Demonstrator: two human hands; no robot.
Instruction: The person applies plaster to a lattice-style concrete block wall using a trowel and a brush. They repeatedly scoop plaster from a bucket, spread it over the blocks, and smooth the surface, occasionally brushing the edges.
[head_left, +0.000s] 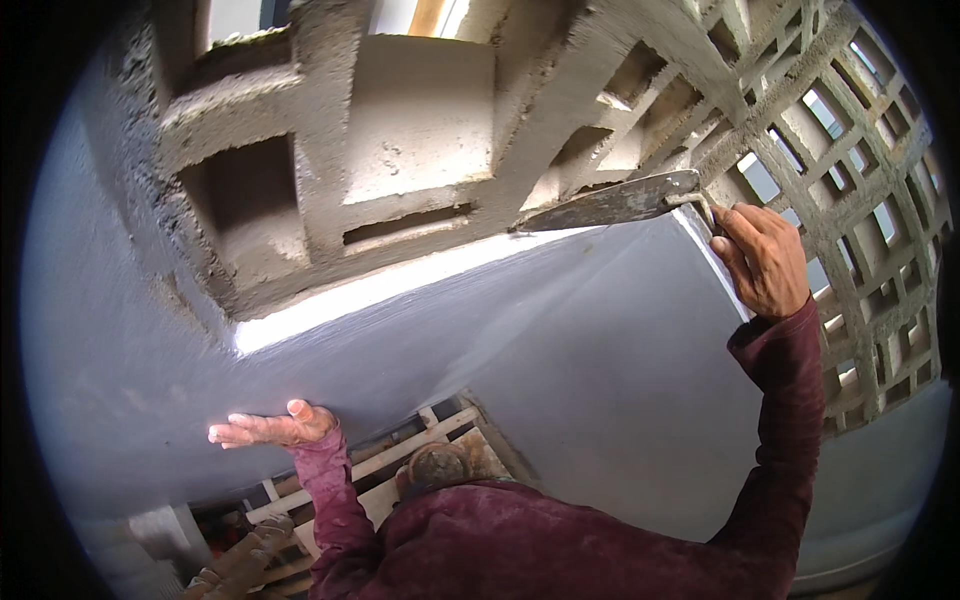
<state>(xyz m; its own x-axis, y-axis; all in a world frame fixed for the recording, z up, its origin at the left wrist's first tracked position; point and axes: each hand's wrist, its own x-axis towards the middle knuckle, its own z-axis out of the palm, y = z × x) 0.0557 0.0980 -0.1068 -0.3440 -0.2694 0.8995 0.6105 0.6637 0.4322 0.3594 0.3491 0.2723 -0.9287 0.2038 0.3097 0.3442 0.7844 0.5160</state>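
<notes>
My right hand [765,260] is raised and grips the handle of a steel trowel [615,203]. The blade's tip touches the lower edge of a rough cement ventilation-block grille [400,150]. My left hand [265,428] lies flat against the smooth grey wall [600,350] below the grille, fingers stretched out and holding nothing. Both arms wear dark red sleeves.
More cement lattice blocks [850,200] run along the right, with daylight showing through the openings. Below me are wooden slats of a platform or ladder [420,445] and a foot [240,560] at the lower left.
</notes>
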